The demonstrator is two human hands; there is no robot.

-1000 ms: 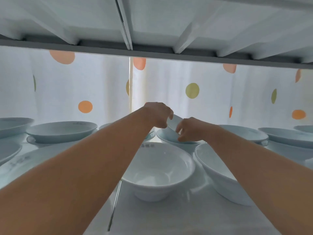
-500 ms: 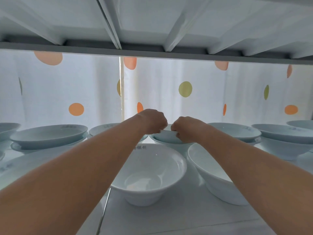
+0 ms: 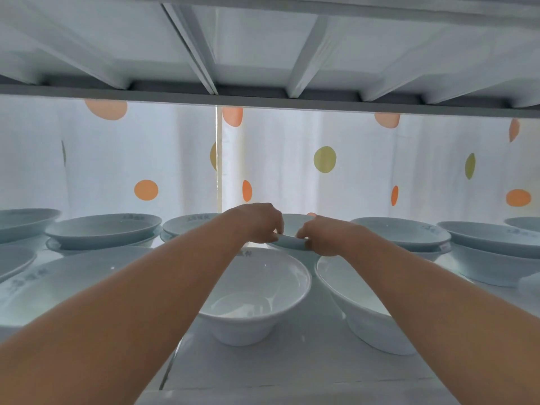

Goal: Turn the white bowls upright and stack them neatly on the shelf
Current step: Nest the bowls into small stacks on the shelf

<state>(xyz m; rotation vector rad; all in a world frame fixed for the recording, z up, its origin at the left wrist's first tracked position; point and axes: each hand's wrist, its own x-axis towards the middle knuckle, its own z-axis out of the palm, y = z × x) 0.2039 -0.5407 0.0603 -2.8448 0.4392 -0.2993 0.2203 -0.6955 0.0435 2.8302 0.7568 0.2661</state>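
Left hand (image 3: 258,222) and right hand (image 3: 325,235) both pinch near rim of rear white bowl (image 3: 292,232), fingers closed on it, upright on shelf (image 3: 292,372).

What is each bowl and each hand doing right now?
Left hand: closed on the rim of the back bowl.
Right hand: closed on the same rim.
Back bowl: upright, held by both hands.
Front bowl: upright, empty, standing free.
Tilted bowl: leaning left, not level.
Stacked bowls: upright, nested.
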